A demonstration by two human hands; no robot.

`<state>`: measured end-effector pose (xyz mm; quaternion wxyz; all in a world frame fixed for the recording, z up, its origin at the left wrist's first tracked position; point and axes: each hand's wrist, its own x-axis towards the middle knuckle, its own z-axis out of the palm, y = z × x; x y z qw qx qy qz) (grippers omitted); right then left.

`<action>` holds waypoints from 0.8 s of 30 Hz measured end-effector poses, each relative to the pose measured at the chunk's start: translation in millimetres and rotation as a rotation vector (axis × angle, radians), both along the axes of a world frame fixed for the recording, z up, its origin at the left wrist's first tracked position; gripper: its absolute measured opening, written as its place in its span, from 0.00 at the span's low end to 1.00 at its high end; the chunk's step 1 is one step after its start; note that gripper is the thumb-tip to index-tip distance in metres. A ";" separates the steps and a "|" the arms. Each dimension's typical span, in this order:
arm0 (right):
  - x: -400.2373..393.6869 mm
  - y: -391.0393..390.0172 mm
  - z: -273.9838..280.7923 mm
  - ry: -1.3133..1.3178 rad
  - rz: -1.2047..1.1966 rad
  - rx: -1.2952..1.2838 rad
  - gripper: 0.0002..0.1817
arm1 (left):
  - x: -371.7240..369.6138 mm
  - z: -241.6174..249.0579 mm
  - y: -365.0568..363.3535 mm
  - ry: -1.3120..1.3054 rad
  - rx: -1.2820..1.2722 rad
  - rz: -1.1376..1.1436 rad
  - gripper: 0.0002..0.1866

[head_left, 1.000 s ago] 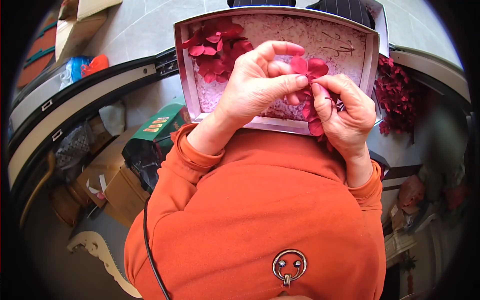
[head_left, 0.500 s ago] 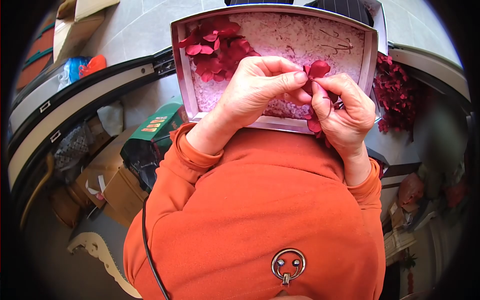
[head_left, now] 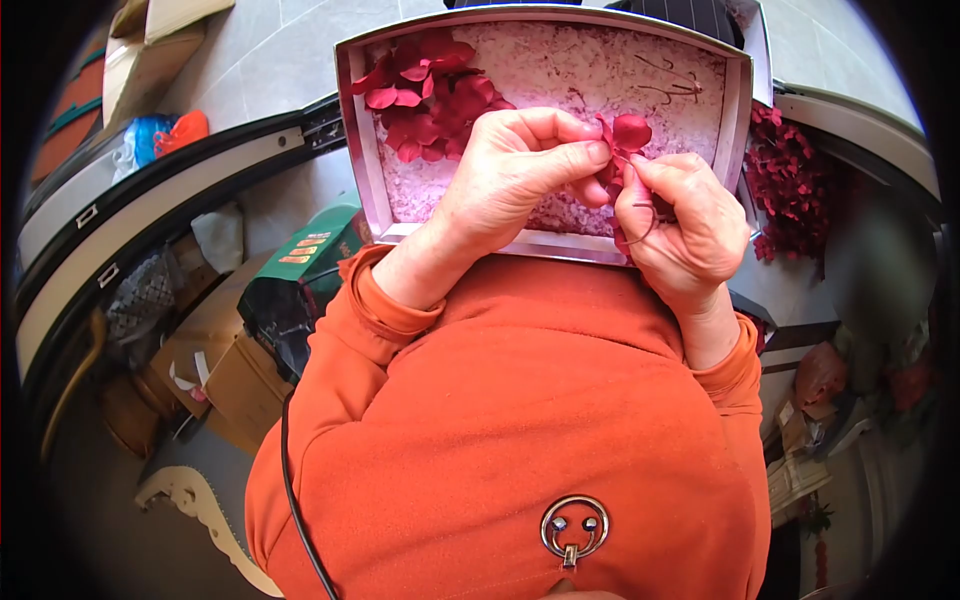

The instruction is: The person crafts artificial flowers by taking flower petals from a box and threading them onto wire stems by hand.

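Observation:
Above the near side of a shallow white box (head_left: 371, 190), my two hands meet at a red petal piece (head_left: 630, 133). My left hand (head_left: 515, 165) pinches its left side between thumb and fingertips. My right hand (head_left: 690, 215) grips a thin dark red stem (head_left: 648, 207) just below and right of the petals. Part of the stem is hidden behind the fingers. Loose red petals (head_left: 430, 105) lie in the box's left part, and thin bare stems (head_left: 685, 88) lie at its upper right.
A heap of red flowers (head_left: 790, 180) sits right of the box. Toward the left are a green box (head_left: 310, 250), a cardboard box (head_left: 240, 385) and blue and orange bags (head_left: 165, 135). Someone's dark striped clothing (head_left: 690, 15) shows beyond the box.
The petal piece has shifted slightly left and up, and more of the stem shows by my right hand. My right hand has turned slightly; my left still pinches the petals.

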<state>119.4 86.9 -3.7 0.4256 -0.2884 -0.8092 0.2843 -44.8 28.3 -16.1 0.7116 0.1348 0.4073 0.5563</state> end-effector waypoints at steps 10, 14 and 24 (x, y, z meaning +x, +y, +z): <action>4.6 1.2 -6.4 -0.081 0.027 0.124 0.17 | 3.1 0.3 -0.3 0.081 0.035 0.008 0.04; 4.6 1.5 -6.9 -0.101 0.023 0.171 0.17 | 3.3 1.2 -0.2 0.119 0.051 0.005 0.04; 3.5 3.1 -0.5 -0.143 0.070 0.205 0.13 | 10.4 10.9 2.3 0.275 0.112 0.010 0.07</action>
